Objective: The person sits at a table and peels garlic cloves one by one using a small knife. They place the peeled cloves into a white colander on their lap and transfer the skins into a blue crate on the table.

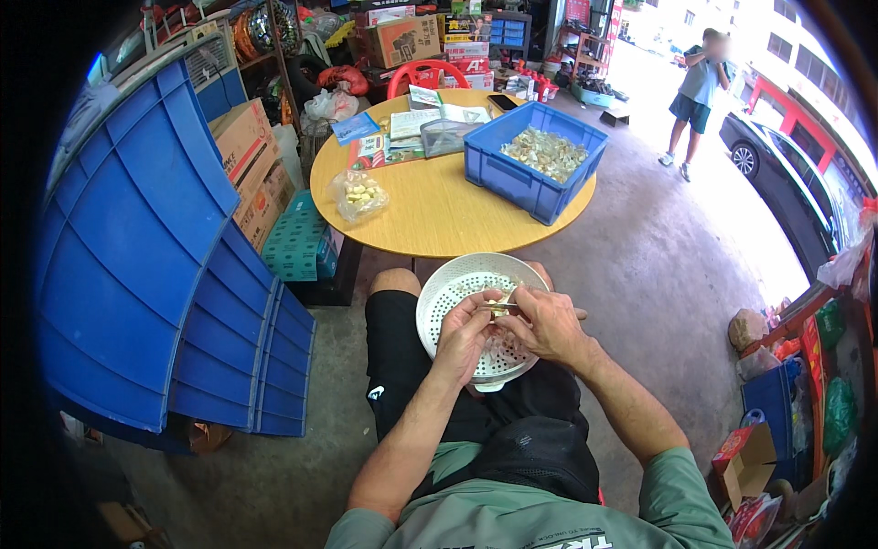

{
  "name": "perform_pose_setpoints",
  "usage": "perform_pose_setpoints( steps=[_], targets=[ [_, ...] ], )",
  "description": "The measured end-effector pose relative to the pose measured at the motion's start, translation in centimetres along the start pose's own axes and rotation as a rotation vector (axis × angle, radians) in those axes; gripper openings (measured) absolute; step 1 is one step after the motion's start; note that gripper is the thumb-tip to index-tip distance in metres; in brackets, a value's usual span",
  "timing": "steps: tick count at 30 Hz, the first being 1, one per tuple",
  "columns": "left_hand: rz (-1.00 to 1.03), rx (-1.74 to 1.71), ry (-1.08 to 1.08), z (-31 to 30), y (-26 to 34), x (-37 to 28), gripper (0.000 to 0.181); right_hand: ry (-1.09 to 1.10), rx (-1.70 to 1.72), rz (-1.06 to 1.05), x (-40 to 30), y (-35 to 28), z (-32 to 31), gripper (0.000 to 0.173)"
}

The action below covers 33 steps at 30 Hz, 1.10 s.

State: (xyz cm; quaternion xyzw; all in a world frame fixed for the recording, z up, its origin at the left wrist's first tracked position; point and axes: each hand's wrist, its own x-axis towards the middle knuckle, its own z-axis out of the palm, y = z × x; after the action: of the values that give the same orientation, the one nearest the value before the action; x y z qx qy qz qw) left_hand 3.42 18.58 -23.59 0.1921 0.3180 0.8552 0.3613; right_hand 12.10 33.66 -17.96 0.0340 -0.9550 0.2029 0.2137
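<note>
A white plastic colander rests on my lap, with thin papery scraps lying on its perforated bottom. Over it, my left hand pinches a small pale piece, possibly a garlic clove. My right hand grips a small knife; the end of its handle sticks out at the right. The blade lies against the pale piece, partly hidden by my fingers. On the round wooden table ahead, a clear plastic bag holds several pale yellow pieces.
A blue plastic crate of pale pieces stands at the table's right. Books and a phone lie farther back. Blue panels rise at left. A person stands outside near a dark car. Cluttered shelving lines the right.
</note>
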Motion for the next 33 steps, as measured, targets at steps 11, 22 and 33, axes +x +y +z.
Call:
perform_pose_setpoints(
  steps=[11,22,33],
  targets=[
    [-0.058,-0.077,-0.043,-0.3,0.0,0.0,0.025,0.047,0.025,-0.074,0.1,-0.1,0.0,0.033],
    [-0.109,-0.104,-0.067,-0.9,0.1,0.0,0.026,0.005,0.039,-0.082,-0.1,0.1,0.0,0.032],
    [-0.111,-0.103,-0.05,-0.7,0.2,0.0,0.026,-0.029,0.063,-0.057,-0.1,0.2,0.1,0.031]
  ],
)
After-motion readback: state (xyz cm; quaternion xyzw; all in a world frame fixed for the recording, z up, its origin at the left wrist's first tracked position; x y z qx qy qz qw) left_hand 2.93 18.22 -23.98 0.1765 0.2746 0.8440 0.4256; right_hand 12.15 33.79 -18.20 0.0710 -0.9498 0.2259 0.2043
